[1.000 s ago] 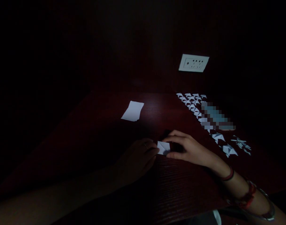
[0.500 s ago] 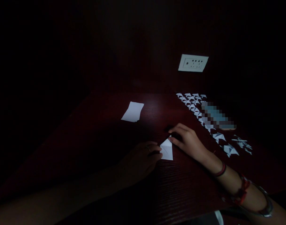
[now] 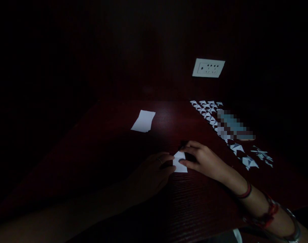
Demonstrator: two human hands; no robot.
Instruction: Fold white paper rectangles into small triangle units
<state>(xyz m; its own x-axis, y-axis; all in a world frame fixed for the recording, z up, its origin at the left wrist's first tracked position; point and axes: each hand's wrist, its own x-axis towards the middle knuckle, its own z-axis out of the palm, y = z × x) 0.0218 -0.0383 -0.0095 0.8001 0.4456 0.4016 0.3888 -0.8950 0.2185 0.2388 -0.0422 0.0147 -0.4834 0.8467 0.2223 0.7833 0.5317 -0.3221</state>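
Observation:
A small white sheet of paper [image 3: 178,165], folded at its upper part, lies on the dark red table between my hands. My left hand [image 3: 157,167], in deep shadow and wearing a ring, grips the paper's left edge with fingers and thumb. From the right, my right hand [image 3: 201,158] holds it too: the index finger is at the folded top and the thumb lies across the middle. The fingertips cover part of the fold.
A stack of white paper [image 3: 144,120] lies farther back. Several folded paper pieces [image 3: 248,162] run in rows along the right, beside a pixelated phone-like object [image 3: 233,125] and a pile of paper scraps [image 3: 262,155]. A socket panel [image 3: 208,68] is on the back wall.
My right hand has come down and nearer over the paper, its thumb moving from the top to the middle. The left hand has barely shifted.

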